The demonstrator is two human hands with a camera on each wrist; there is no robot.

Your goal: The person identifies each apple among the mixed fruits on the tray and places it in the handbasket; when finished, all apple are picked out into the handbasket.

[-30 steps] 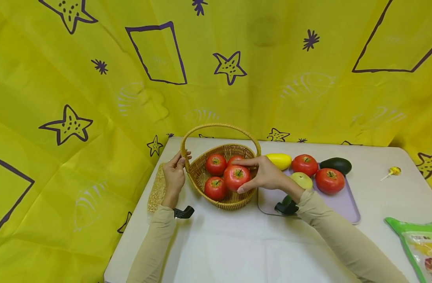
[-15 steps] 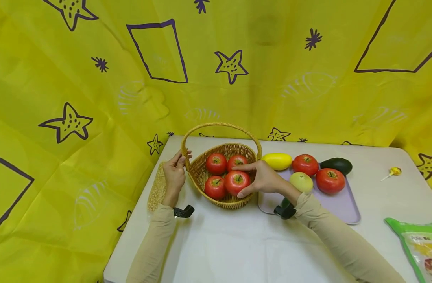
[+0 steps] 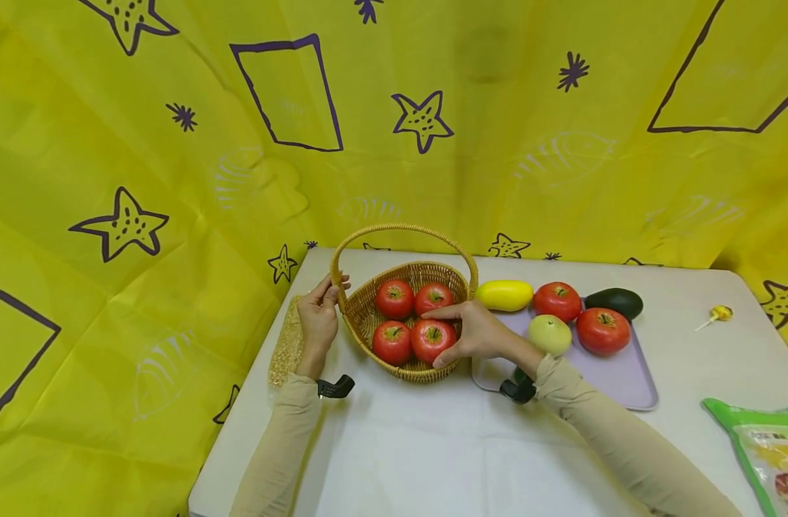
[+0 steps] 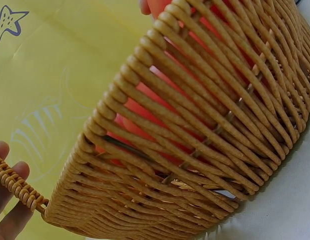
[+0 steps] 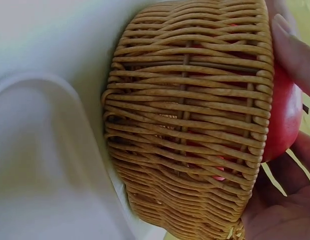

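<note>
A wicker basket [image 3: 368,343] with an arched handle [image 3: 403,227] holds several red apples. My left hand [image 3: 319,323] grips the foot of the handle at the basket's left side; its fingers [image 4: 17,210] lie round the handle in the left wrist view. My right hand [image 3: 481,332] reaches over the basket's right rim and grips the front right apple [image 3: 433,341] between thumb and fingers. In the right wrist view that apple [image 5: 282,117] shows above the rim, within the hand. The apple's underside is hidden by the basket.
Right of the basket, a lilac tray [image 3: 626,380] bears red tomatoes [image 3: 603,331], a pale green round fruit [image 3: 550,334], a yellow oblong one [image 3: 505,295] and a dark green one [image 3: 615,303]. A grain bag [image 3: 286,348], lollipop [image 3: 720,314] and green-edged packet [image 3: 778,452] lie around.
My right hand has lowered the apple into the basket's front right, beside the other apples, and uncovered the one behind it. The left hand stays on the handle.
</note>
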